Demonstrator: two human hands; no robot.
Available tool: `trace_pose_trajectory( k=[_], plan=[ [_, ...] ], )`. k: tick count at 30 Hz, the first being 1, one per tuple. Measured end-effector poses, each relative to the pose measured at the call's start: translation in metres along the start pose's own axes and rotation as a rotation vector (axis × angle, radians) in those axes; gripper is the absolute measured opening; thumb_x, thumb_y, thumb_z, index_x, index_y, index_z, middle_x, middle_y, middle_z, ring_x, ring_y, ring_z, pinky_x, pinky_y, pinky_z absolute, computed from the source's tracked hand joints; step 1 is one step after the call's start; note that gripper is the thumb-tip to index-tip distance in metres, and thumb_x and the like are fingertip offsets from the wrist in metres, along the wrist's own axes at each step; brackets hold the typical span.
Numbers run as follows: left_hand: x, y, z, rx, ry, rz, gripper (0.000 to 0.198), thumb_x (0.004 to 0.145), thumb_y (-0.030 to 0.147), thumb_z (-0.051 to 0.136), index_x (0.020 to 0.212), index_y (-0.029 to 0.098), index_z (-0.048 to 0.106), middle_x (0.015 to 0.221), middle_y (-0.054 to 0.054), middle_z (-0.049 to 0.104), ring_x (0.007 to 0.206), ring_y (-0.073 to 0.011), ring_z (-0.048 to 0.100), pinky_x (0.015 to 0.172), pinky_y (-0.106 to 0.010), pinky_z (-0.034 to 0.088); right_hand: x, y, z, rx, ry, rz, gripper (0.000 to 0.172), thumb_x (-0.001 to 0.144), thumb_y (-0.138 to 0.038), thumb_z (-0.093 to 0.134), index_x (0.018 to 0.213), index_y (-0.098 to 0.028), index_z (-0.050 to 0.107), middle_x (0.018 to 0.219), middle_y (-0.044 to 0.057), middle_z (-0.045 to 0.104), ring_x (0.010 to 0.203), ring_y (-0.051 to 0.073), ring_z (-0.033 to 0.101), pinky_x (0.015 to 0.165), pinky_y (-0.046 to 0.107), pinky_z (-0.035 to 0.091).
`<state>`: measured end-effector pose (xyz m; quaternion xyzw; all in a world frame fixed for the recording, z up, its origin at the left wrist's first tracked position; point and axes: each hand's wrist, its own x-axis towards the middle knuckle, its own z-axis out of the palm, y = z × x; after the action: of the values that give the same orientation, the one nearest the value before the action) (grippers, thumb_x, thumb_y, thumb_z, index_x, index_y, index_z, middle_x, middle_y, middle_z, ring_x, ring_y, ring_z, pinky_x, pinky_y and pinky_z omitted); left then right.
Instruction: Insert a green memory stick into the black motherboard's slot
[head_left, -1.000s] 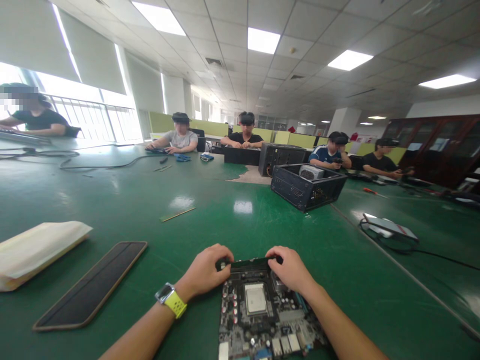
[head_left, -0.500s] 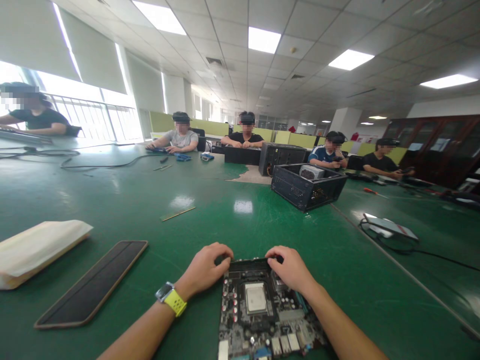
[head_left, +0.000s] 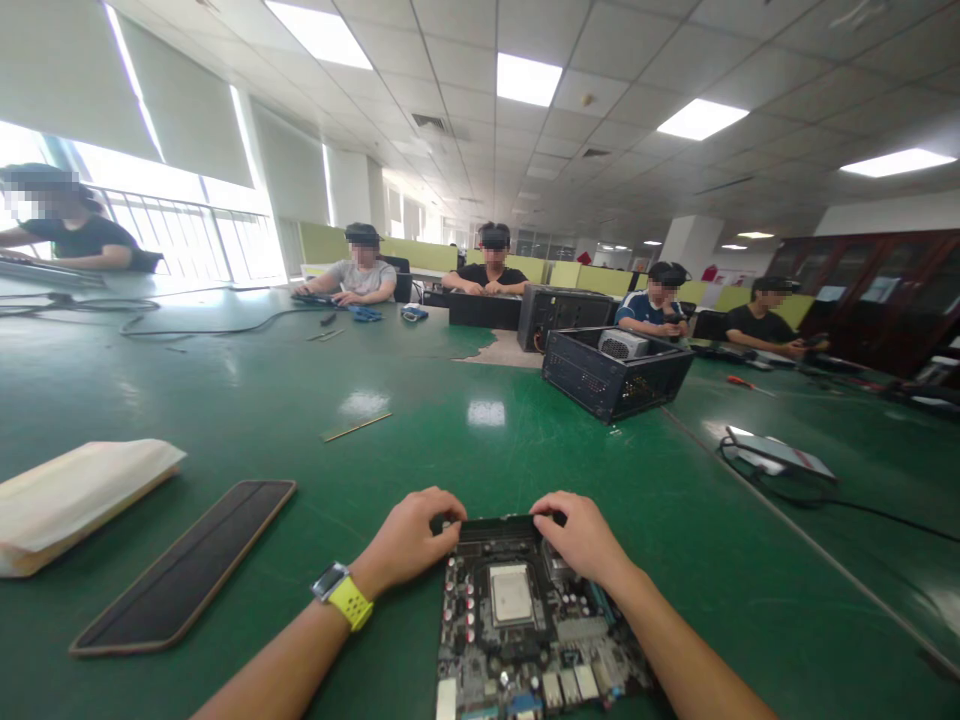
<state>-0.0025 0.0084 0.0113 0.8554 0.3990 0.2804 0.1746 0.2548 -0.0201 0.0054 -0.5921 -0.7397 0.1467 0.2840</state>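
Note:
A bare motherboard lies flat in front of me, with a square silver processor in its socket. Dark memory slots run along its far edge. My left hand, with a yellow-strapped watch on the wrist, has thumb and fingers closed at the left end of these slots. At the right end my right hand pinches the same edge. The fingertips partly cover the slot ends, so the exact contact there is hidden. A thin green-and-gold strip rests on the table beyond.
On the left lie a dark phone-like slab and a cream package. Ahead stands an open black computer case. To the right are a flat silvery device with a black cable and a screwdriver. Several people sit around the green table.
Both hands stay at the far edge of the motherboard, with barely any shift of the fingers. The board keeps its place.

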Motion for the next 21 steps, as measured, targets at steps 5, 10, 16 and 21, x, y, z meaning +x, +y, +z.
trace_pose_trajectory(
  k=[5,10,16,21],
  plan=[
    [0.0006,-0.0015,0.0005,0.009,0.009,0.012,0.014,0.075,0.016,0.053,0.079,0.019,0.066,0.078,-0.001,0.065,0.074,-0.0164,0.058,0.069,-0.026,0.044,0.0001,-0.0019,-0.0014,-0.003,-0.009,0.008,0.018,0.078,-0.026,0.054,0.085,-0.024,0.071,0.087,0.0,0.07,0.084,0.017,0.06,0.08,0.027,0.041],
    [-0.0005,-0.0003,-0.0001,0.009,-0.002,0.017,0.012,0.076,0.018,0.053,0.077,0.019,0.065,0.078,-0.001,0.064,0.073,-0.0162,0.057,0.067,-0.025,0.044,0.0001,-0.0027,-0.0022,-0.005,-0.012,0.013,0.019,0.078,-0.027,0.053,0.084,-0.024,0.071,0.086,0.001,0.07,0.082,0.016,0.06,0.08,0.027,0.041],
    [-0.0007,0.0003,-0.0004,0.008,-0.012,0.009,0.012,0.075,0.018,0.053,0.078,0.019,0.065,0.077,-0.001,0.064,0.073,-0.0164,0.057,0.068,-0.025,0.044,0.0,-0.0034,-0.0019,-0.014,-0.019,0.015,0.018,0.078,-0.026,0.053,0.083,-0.023,0.07,0.085,0.001,0.07,0.081,0.016,0.06,0.078,0.026,0.041],
    [-0.0004,0.0014,-0.001,0.016,-0.009,0.007,0.012,0.074,0.017,0.053,0.078,0.019,0.064,0.077,-0.001,0.064,0.074,-0.0166,0.057,0.068,-0.026,0.044,-0.0001,-0.0033,-0.0022,-0.013,-0.015,0.011,0.018,0.079,-0.027,0.052,0.082,-0.023,0.07,0.084,0.0,0.07,0.082,0.016,0.06,0.078,0.026,0.041]
  ],
)
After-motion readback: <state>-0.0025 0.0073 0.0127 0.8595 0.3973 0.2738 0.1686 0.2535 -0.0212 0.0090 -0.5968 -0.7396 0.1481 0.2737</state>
